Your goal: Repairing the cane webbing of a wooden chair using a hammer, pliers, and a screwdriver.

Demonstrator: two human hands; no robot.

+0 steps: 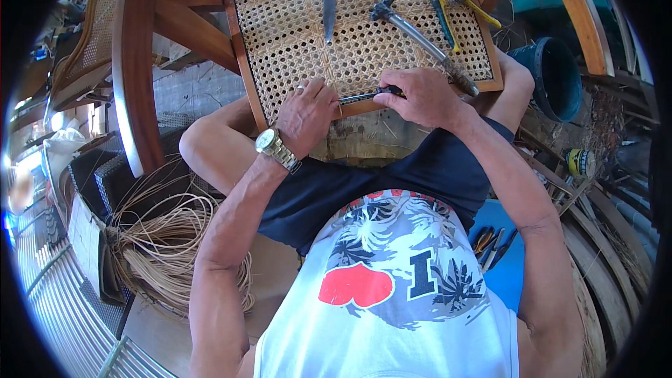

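Note:
A woven cane chair seat [287,17] in a wooden frame lies before me, over my knees. My right hand [423,96] grips a screwdriver [362,96] by its black handle, the thin metal shaft pointing left along the near edge of the seat. Close to its tip, my left hand [306,113] rests on that edge with curled fingers; whatever is under them is hidden. On the cane lie a flat tapered metal blade [330,10], a hammer [414,33] with a metal shaft, and pruning shears [445,10] with yellow-and-green handles.
Chair legs [136,63] rise at the left, beside another cane-backed chair [91,35]. A bundle of cane strands [164,245] lies at lower left. To the right stand a dark bucket [553,80] and a small yellow-and-black can [579,162]. Hand tools [493,245] lie on a blue surface.

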